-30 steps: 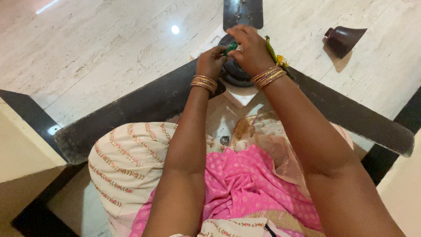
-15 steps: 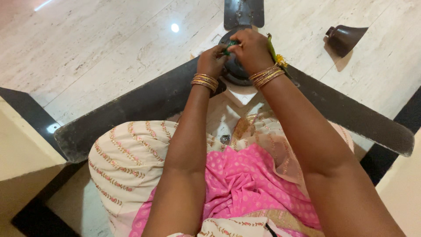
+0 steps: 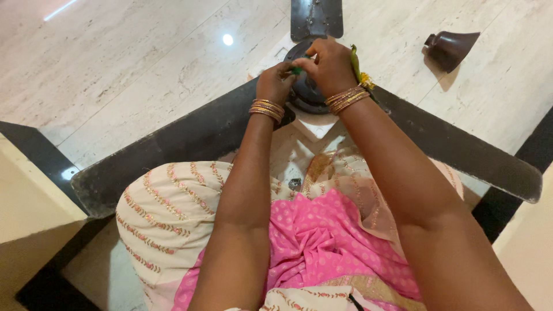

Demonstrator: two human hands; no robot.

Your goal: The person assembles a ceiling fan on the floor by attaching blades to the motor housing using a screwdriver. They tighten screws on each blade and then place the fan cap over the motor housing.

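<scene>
A dark ceiling fan lies on the pale stone floor in front of my lap, and both hands meet over its round motor hub [image 3: 304, 95]. My left hand [image 3: 274, 82] pinches a small green piece [image 3: 295, 71] at the hub's top. My right hand [image 3: 329, 64] curls over the same green piece from the right, its fingertips touching my left fingers. A green-and-yellow strand [image 3: 358, 68] runs along the back of my right hand to the wrist. What the green piece joins to is hidden under my fingers. Gold bangles sit on both wrists.
Three dark fan blades spread from the hub: one to the left [image 3: 173, 144], one to the right [image 3: 461, 151], one away from me [image 3: 317, 17]. A dark cone-shaped fan cup [image 3: 450, 47] lies on the floor at the far right. My pink and cream clothing [image 3: 311, 242] fills the foreground.
Both hands stay at the hub; the fingers have shifted slightly around the green piece. The fan has not moved.
</scene>
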